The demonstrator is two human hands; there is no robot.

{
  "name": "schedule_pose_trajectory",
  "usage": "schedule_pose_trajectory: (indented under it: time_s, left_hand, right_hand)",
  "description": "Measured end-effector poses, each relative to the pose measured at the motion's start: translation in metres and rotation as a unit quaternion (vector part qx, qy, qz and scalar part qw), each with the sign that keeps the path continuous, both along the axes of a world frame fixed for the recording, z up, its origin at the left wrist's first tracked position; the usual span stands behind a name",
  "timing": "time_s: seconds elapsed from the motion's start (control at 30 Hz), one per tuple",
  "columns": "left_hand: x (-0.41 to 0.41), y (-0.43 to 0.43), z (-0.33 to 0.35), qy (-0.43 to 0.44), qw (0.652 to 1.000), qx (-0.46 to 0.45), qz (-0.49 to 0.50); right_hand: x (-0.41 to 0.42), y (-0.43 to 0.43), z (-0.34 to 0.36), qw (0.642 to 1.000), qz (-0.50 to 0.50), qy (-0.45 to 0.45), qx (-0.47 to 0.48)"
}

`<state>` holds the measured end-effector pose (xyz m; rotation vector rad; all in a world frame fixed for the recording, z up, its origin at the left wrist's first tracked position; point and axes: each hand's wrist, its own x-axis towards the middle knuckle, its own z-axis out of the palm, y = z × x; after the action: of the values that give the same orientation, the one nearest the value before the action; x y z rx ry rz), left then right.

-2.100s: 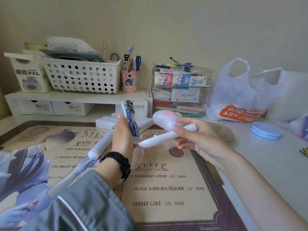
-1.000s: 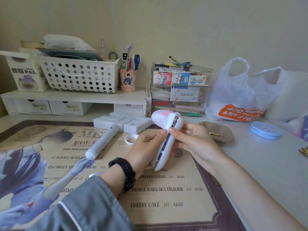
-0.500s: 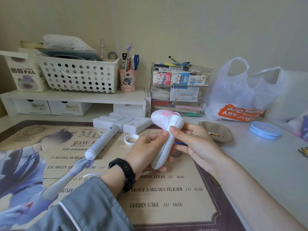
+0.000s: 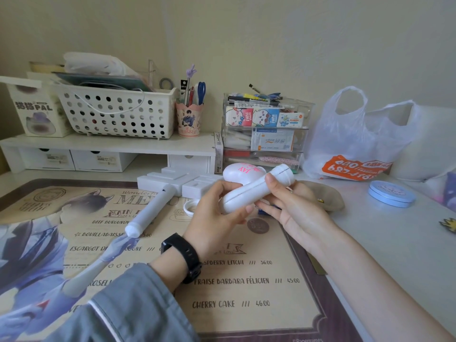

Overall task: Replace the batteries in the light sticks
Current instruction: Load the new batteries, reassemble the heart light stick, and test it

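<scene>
The left hand (image 4: 217,218), with a black wristband (image 4: 183,255) above a grey sleeve (image 4: 123,304), curls its fingers round the lower end of a white plastic light stick (image 4: 256,191). The right hand (image 4: 293,213) pinches the same handle nearer its upper, grooved end, thumb on top and fingers beneath. The stick is held tilted in the air above the middle of the table (image 4: 394,243), and its rounded head with pink lettering shows behind the handle. A second white light stick (image 4: 153,211) with a blocky head lies on the printed menu mat (image 4: 246,292) left of the hands, with a small white ring (image 4: 190,208) near it. Along the far edge, a white shelf riser (image 4: 111,144) carries a white perforated plastic basket (image 4: 116,112) holding flat dark folders and a white cable. Beside the basket on the riser, a pink pen cup (image 4: 188,119) holds pens and blue-handled scissors (image 4: 201,91). To the right, stacked clear plastic drawers (image 4: 266,134) hold printed packets, with pens laid on top. Toward the far right corner stands a translucent white plastic bag (image 4: 357,134) with an orange print. A round blue tin (image 4: 391,193), lid on, lies near the right edge.
</scene>
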<state>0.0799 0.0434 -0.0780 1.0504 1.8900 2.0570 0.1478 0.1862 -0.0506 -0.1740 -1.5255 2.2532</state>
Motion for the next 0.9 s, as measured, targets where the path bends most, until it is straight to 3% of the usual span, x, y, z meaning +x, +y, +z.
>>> schedule_pose_trajectory:
  time_s: [0.27,0.6,0.77,0.9]
  left_hand:
    - [-0.002,-0.001,0.002,0.041,0.999,0.014,0.011]
    - [-0.004,-0.001,0.002,0.102,0.994,-0.013,0.041]
    - [-0.009,-0.001,0.001,0.105,0.994,0.01,0.04]
    - [-0.016,-0.004,-0.003,0.09,0.992,0.022,0.086]
  right_hand:
    - [0.002,0.003,-0.001,0.993,0.067,-0.015,0.097]
    - [0.0,-0.007,-0.008,0.975,0.019,0.009,0.219]
    - [-0.002,-0.003,-0.009,0.975,0.018,0.026,0.22]
    - [-0.001,0.009,0.003,0.987,-0.001,0.077,0.139]
